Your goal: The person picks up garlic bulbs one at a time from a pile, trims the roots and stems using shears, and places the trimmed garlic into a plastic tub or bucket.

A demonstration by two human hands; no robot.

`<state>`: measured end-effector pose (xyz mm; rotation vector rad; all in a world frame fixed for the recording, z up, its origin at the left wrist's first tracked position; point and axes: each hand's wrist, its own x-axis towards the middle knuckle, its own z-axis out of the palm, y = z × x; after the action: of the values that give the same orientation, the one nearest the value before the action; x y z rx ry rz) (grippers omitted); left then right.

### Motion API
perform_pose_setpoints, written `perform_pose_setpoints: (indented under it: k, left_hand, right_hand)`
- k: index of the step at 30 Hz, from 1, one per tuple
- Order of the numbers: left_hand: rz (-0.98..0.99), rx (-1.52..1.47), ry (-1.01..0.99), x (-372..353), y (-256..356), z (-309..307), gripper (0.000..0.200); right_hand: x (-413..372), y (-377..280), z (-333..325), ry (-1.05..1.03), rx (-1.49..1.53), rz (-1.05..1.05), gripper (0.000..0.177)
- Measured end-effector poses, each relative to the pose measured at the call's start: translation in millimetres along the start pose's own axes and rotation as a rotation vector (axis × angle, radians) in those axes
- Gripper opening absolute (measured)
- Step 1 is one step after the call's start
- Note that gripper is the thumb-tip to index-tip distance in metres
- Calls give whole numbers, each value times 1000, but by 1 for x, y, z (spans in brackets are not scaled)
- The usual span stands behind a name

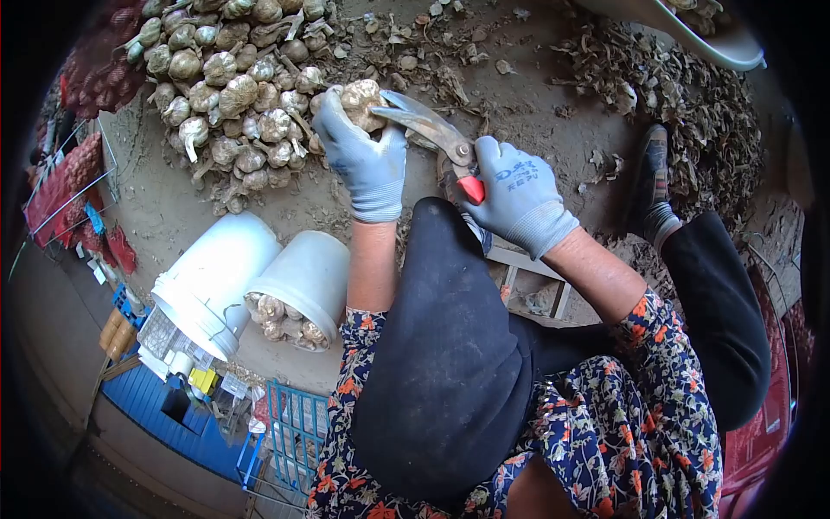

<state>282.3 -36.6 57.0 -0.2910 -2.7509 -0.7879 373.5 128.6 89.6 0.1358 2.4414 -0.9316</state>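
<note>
My left hand (363, 160), in a grey glove, is closed round a garlic bulb (361, 102) beside the garlic heap (238, 95). My right hand (517, 186), also gloved, grips pruning shears (432, 131) with a red handle part. The shears' blades are apart and point left, their tips at the right side of the bulb. Whether the blades touch the bulb I cannot tell. My left fingertips are partly hidden behind the bulb.
A white bucket (216, 281) and a second bucket (303, 285) with garlic in it lie left of my knee. Dry peelings (674, 112) cover the ground at the upper right, below a white basin (692, 39). Red mesh sacks (73, 186) lie far left.
</note>
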Motion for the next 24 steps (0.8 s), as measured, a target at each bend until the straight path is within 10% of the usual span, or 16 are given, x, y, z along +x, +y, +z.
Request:
perform_pose_setpoints:
  k: [13, 15, 24]
  left_hand:
    - [64, -99, -122, -12, 19, 2, 57]
    - [-460, -463, -257, -15, 25, -1, 54]
    - [-501, -902, -607, 7, 6, -35, 64]
  right_hand:
    - [4, -6, 9, -102, 402, 168, 34]
    - [2, -3, -3, -145, 468, 220, 32]
    - [4, 58, -40, 184, -392, -286, 50]
